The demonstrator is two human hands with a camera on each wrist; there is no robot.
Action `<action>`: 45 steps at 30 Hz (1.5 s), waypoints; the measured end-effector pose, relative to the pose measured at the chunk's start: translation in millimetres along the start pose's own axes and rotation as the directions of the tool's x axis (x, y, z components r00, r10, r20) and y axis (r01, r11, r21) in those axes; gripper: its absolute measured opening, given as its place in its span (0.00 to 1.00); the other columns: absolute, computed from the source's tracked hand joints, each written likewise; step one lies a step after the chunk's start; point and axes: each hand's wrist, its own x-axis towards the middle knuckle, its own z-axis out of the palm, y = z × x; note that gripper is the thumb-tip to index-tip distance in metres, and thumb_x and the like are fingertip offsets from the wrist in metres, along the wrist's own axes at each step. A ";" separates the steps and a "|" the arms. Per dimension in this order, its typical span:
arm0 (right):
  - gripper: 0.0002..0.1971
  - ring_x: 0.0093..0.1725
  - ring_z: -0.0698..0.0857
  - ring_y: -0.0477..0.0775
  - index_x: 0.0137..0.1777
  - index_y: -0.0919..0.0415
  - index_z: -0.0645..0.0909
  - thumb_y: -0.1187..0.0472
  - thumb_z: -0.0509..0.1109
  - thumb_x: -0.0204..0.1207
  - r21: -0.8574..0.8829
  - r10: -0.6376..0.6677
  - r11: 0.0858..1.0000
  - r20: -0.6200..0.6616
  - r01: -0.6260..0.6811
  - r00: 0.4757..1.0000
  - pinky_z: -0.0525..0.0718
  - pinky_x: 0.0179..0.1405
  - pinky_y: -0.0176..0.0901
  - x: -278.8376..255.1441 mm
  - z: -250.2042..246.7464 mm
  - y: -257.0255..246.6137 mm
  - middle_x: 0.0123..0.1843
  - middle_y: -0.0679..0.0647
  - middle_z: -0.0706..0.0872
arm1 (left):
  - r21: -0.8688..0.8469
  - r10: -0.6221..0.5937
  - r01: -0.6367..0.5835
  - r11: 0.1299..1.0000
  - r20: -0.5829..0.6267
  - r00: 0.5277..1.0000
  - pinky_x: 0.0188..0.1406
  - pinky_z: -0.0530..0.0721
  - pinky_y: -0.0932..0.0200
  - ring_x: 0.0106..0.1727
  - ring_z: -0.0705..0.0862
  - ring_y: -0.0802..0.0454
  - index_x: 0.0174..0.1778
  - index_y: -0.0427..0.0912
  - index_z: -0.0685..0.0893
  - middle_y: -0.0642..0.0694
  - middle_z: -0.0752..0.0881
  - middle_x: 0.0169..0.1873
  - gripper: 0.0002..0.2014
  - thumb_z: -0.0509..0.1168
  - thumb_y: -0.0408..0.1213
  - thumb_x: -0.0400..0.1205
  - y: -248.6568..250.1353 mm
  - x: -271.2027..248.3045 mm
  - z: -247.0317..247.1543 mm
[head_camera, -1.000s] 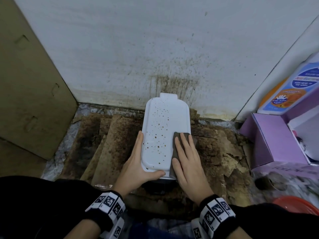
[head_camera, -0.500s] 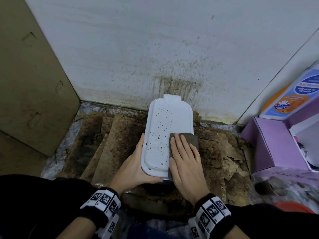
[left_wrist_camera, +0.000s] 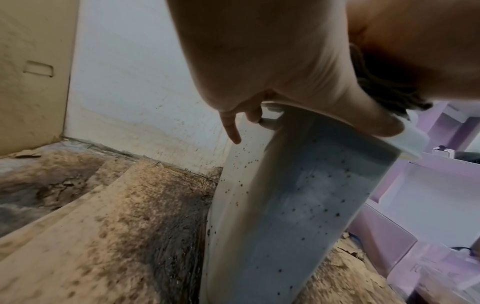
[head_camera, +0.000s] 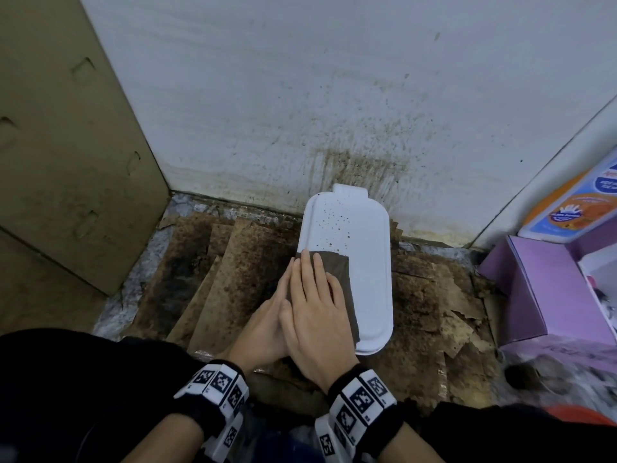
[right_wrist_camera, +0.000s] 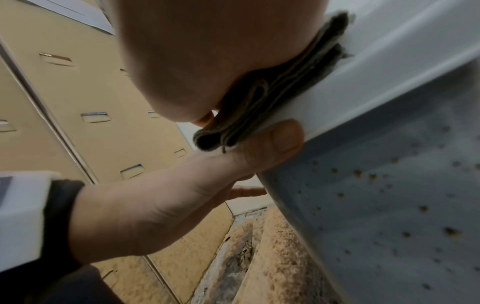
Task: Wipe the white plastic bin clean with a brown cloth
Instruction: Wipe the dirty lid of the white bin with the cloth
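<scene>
Bin (head_camera: 362, 248), centre frame: your left hand (head_camera: 263, 325) grips its rim to steady it; your flat right hand (head_camera: 317, 315) presses the cloth (head_camera: 337, 262) on it.

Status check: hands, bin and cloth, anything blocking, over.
Right hand flat, pressing brown cloth on white bin top. Left hand grips the bin's left edge. Brown spots remain on the far half. Nothing blocking the wipe.

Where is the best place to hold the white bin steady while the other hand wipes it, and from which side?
Probably the white bin's near left rim, from the left, as the left hand does: the protruding lip gives the fingers purchase, and the brown cloth keeps clear access to the top.
</scene>
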 end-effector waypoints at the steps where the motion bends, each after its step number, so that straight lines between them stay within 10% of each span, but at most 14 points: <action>1: 0.32 0.91 0.45 0.57 0.89 0.65 0.51 0.50 0.42 0.89 -0.004 0.004 1.000 0.007 -0.004 1.000 0.49 0.85 0.57 0.7 0.3 -1.5 0.92 0.59 0.47 | 0.002 0.012 -0.012 1.000 -0.005 1.000 0.72 0.63 0.80 0.74 0.63 0.89 0.89 0.61 0.36 0.94 0.49 0.74 0.51 0.71 0.52 0.84 0.8 0.0 -0.3; 5: 0.32 0.91 0.45 0.56 0.89 0.64 0.51 0.50 0.43 0.89 0.037 -0.001 0.999 0.020 0.000 1.000 0.50 0.85 0.56 -0.1 -3.4 0.0 0.92 0.59 0.48 | 0.003 -0.005 0.005 1.000 0.027 1.000 0.73 0.61 0.82 0.75 0.62 0.88 0.88 0.62 0.32 0.94 0.49 0.74 0.54 0.72 0.54 0.83 2.9 0.7 -3.0; 11: 0.29 0.88 0.48 0.37 0.89 0.55 0.55 0.51 0.49 0.90 0.535 0.075 0.844 -0.065 -0.028 0.995 0.47 0.86 0.38 -7.3 -25.1 27.7 0.89 0.43 0.55 | -0.039 -0.185 0.200 0.979 0.242 0.952 0.88 0.61 0.49 0.88 0.51 0.64 0.69 0.74 0.10 0.77 0.44 0.81 0.84 0.89 0.58 0.56 -5.7 -12.1 -13.6; 14: 0.26 0.84 0.62 0.41 0.84 0.56 0.68 0.52 0.52 0.88 0.561 0.288 0.819 -0.217 -0.123 0.933 0.52 0.83 0.35 -16.0 -21.7 57.4 0.83 0.46 0.71 | -0.148 -0.215 0.248 0.957 0.208 0.954 0.88 0.62 0.45 0.89 0.51 0.60 0.69 0.80 0.14 0.65 0.42 0.86 0.81 0.86 0.67 0.52 -3.2 -12.9 -20.8; 18: 0.26 0.86 0.59 0.44 0.85 0.53 0.64 0.51 0.51 0.88 0.569 0.373 0.797 -0.197 -0.205 0.907 0.55 0.86 0.46 -24.5 -3.4 86.2 0.86 0.47 0.65 | -0.221 -0.172 0.166 0.961 -0.007 0.985 0.89 0.55 0.44 0.89 0.48 0.61 0.87 0.64 0.31 0.65 0.46 0.87 0.63 0.56 0.87 0.64 15.7 -8.0 -16.8; 22: 0.26 0.87 0.53 0.39 0.87 0.52 0.59 0.50 0.48 0.90 0.545 0.322 0.823 -0.217 -0.160 0.921 0.52 0.84 0.39 -26.5 9.7 87.1 0.89 0.45 0.56 | 0.129 0.020 0.042 0.991 -0.443 0.896 0.84 0.59 0.53 0.82 0.60 0.61 0.87 0.50 0.60 0.58 0.63 0.79 0.38 0.51 0.67 0.83 41.9 1.3 11.1; 26: 0.26 0.87 0.53 0.38 0.88 0.53 0.56 0.51 0.46 0.91 0.563 0.306 0.815 -0.220 -0.136 0.926 0.53 0.85 0.40 -27.3 14.2 91.2 0.90 0.44 0.54 | 0.349 0.129 0.032 0.936 -0.428 0.894 0.84 0.66 0.45 0.83 0.65 0.50 0.83 0.41 0.70 0.46 0.68 0.81 0.33 0.54 0.58 0.87 53.9 8.7 40.6; 34: 0.26 0.87 0.55 0.38 0.88 0.49 0.57 0.51 0.47 0.90 0.572 0.333 0.807 -0.233 -0.149 0.913 0.53 0.84 0.39 -26.2 17.3 89.7 0.90 0.42 0.55 | 0.610 0.155 0.056 0.791 -0.288 0.945 0.90 0.52 0.45 0.92 0.46 0.43 0.90 0.37 0.56 0.38 0.52 0.90 0.34 0.42 0.56 0.92 51.9 7.2 53.8; 45: 0.26 0.88 0.57 0.42 0.88 0.55 0.58 0.54 0.46 0.90 0.521 0.300 0.845 -0.270 -0.123 0.915 0.53 0.82 0.37 -27.0 18.9 90.4 0.90 0.46 0.55 | 0.353 0.105 0.012 0.936 -0.310 0.945 0.83 0.34 0.73 0.89 0.35 0.64 0.91 0.46 0.47 0.57 0.41 0.90 0.41 0.50 0.64 0.86 46.0 5.1 44.7</action>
